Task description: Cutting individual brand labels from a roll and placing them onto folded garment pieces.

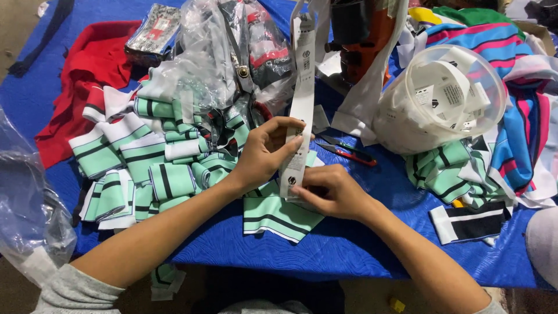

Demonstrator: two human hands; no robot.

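Head view: left fingers [285, 129] curl around a white label strip [302, 99] and pinch it between thumb and fingertips, while the right fingers [302, 191] press together on the strip's lower end, just above a mint striped collar piece [279, 216] lying on the blue table [349, 244]. The left hand [264, 154] grips the strip above the right hand [331, 192], so a short span runs taut between the two. The strip rises from the hands toward the top of the frame; its upper end cannot be traced. For a clean separation, keep both pinches close to one label's edge and hold the span flat, not twisted. Keep the lower end over the collar piece so it stays aligned with the fabric. Red-handled snips [349, 152] lie just right of the strip, within reach of the right hand. A stack of collar pieces [139, 168] lies to the left, a clear tub [442, 99] of loose labels to the right, and a plastic bag [221, 52] behind the hands.
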